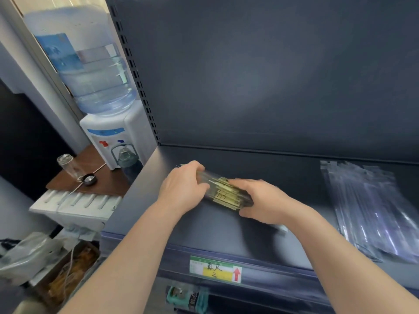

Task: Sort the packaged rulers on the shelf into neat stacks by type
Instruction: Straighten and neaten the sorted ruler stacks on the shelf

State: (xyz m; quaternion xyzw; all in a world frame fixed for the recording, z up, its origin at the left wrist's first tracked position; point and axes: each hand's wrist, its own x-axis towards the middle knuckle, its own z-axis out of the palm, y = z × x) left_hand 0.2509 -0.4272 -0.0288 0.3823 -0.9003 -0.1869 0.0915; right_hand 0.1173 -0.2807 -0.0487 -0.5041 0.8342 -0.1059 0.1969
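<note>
Packaged rulers [226,193], left of clear-sleeve pile [371,214]: likely stiff, light, slick. My left hand [181,191], right hand [263,200] curled round stack ends.

Yellow-printed clear ruler packs [224,194] lie on a dark grey-blue shelf [213,230] bearing a green-yellow label [210,269].

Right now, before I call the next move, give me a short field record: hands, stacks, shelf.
held stack: clear-packaged rulers with yellow printing, on or just above the dark grey metal shelf
left hand: grips the stack's far end
right hand: grips its near end
other pile: clear plastic-sleeved rulers, shelf's right side, loosely fanned, untouched
shelf edge: green and yellow label with red arrow
</note>
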